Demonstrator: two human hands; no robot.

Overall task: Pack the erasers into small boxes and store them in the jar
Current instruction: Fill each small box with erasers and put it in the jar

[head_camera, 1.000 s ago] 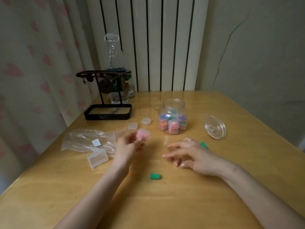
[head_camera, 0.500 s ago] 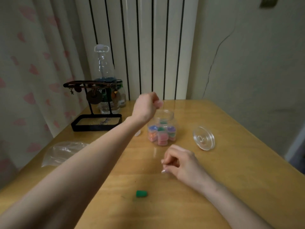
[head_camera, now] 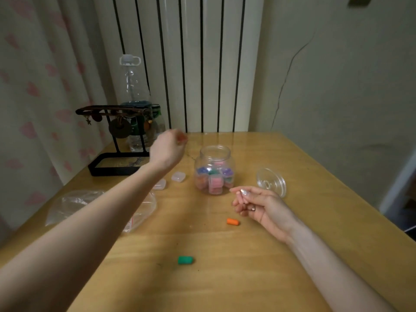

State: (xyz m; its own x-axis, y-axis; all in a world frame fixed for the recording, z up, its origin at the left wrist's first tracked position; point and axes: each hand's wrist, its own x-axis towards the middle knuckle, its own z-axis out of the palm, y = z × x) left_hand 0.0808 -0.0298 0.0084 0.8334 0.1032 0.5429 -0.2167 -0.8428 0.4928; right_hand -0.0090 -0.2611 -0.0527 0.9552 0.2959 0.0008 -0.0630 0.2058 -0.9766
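An open clear jar (head_camera: 213,170) stands mid-table, holding several small boxes with coloured erasers, a pink one on top. My left hand (head_camera: 167,147) hangs raised and blurred just left of the jar mouth, its fingers loosely curled with nothing seen in them. My right hand (head_camera: 258,206) hovers to the jar's front right, fingers curled, and pinches a small clear box (head_camera: 243,192) that is hard to make out. An orange eraser (head_camera: 233,221) lies just left of that hand. Nearer me lies a green eraser (head_camera: 185,260). Two empty clear boxes (head_camera: 178,176) (head_camera: 160,184) sit left of the jar.
The jar's clear lid (head_camera: 271,182) lies to the right of the jar. A crumpled plastic bag (head_camera: 74,206) lies at the left under my forearm. A black jewellery stand (head_camera: 119,164) and a plastic bottle (head_camera: 132,91) stand at the back left. The table's right edge (head_camera: 360,199) is close.
My left hand carried the pink-eraser box up over the jar, and a pink box now lies on top inside. The hand has drawn back left. My right hand lifted, uncovering the orange eraser.
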